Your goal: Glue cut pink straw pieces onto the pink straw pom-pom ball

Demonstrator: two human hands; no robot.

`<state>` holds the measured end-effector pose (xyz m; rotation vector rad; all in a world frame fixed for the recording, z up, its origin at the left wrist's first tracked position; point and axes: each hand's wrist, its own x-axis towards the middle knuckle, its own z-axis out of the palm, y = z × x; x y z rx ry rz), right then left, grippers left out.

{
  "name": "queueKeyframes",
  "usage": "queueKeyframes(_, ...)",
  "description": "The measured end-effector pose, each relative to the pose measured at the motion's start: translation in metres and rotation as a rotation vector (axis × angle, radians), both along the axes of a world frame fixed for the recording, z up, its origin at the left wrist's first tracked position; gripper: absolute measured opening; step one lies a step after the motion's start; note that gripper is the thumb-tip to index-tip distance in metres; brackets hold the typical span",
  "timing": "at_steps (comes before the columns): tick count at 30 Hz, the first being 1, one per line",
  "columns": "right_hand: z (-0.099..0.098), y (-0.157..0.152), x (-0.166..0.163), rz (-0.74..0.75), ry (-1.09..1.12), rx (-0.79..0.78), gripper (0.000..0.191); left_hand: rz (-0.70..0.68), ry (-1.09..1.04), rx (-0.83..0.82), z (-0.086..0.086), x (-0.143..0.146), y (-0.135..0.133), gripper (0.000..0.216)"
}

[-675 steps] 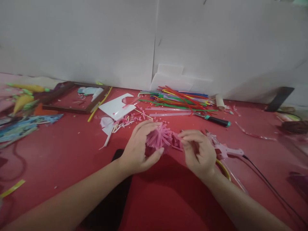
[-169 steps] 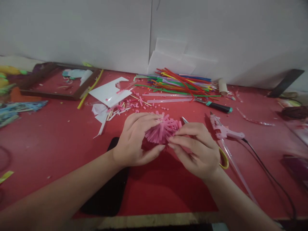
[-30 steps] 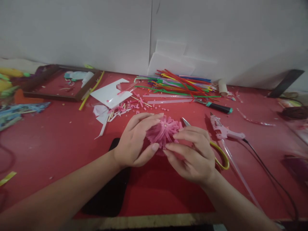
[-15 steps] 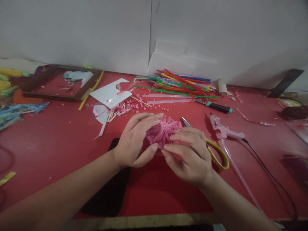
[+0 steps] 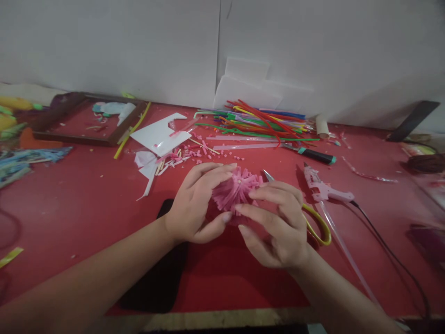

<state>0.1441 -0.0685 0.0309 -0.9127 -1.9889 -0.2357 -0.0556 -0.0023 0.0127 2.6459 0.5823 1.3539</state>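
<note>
A pink pom-pom-like ball of cut straw pieces (image 5: 235,191) sits just above the red table (image 5: 86,204). My left hand (image 5: 196,204) cups it from the left, thumb under it and fingers curled over the top. My right hand (image 5: 278,225) pinches the ball's right side with thumb and forefinger, its other fingers spread. Yellow-handled scissors (image 5: 314,222) lie right behind my right hand, the blade tip showing past the ball.
A pink glue gun (image 5: 325,188) with a black cord lies at the right. Coloured straws (image 5: 257,125), a teal-handled cutter (image 5: 314,155), a white plastic sheet (image 5: 160,137) and pink scraps lie further back. A wooden frame (image 5: 83,120) is at the left, a black phone (image 5: 156,273) under my left forearm.
My right hand has shifted slightly, its fingers spreading while the pinch stays on the ball's right side. My left hand keeps its hold, and the ball has turned a little.
</note>
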Motion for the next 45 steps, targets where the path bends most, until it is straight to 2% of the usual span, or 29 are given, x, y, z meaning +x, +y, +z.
queueKeyframes(9,-0.0020,0.0023,0.0004,-0.045,-0.005,-0.024,0.020,-0.008,-0.034,-0.066,0.0000,0.0018,-0.0005,0.060)
queueKeyframes(40,-0.0031,0.0036,-0.0002,-0.069,0.016,-0.038,0.018,0.003,-0.021,-0.032,0.0017,0.0024,-0.0010,0.063)
queueKeyframes(45,-0.0025,0.0022,0.0018,-0.041,0.053,0.017,0.024,-0.016,-0.027,-0.026,0.0019,0.0021,0.0000,0.065)
